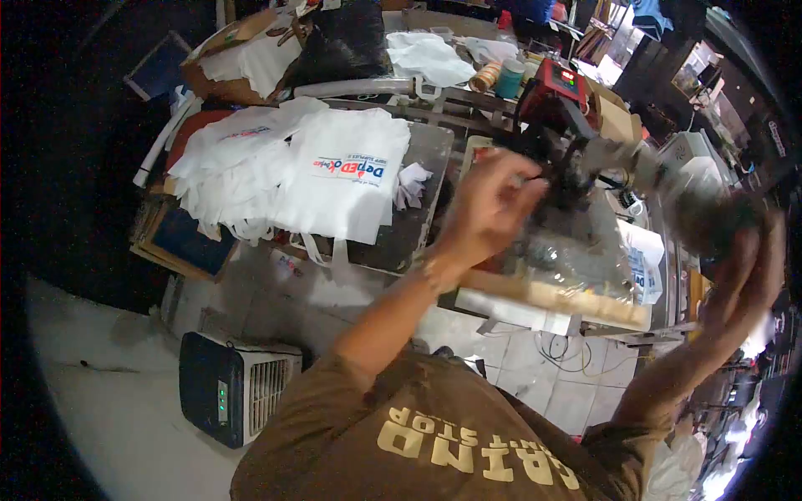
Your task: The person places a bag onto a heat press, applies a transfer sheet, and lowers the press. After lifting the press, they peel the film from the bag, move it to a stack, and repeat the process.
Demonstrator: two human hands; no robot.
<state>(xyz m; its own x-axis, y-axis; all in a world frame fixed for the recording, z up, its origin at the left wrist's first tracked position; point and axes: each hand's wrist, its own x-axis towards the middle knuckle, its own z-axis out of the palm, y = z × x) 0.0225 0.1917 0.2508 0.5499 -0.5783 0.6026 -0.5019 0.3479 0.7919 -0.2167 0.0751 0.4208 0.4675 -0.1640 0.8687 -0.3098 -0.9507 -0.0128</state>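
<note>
My left hand (489, 200) is raised over the work table, its fingers curled in a pinch; what they hold, if anything, is too small and blurred to name. Behind it stands a heat press (568, 134) with a red control box (558, 82) and a lit display. Far to the right, my right hand (743, 267) is smeared by motion, with its fingers partly stretched upward. Beside those fingers is a dark, roundish blur (710, 213) that I cannot make out. A sheet of clear, shiny plastic (576, 271) lies on the wooden-edged board between my hands.
On the left, a pile of white printed bags (242, 159) lies beside a flatter white bag (342, 171) with handles hanging over the edge. Another printed bag (642, 259) lies at the right. A fan-like appliance (238, 388) stands on the floor, and cables (564, 355) trail below the table.
</note>
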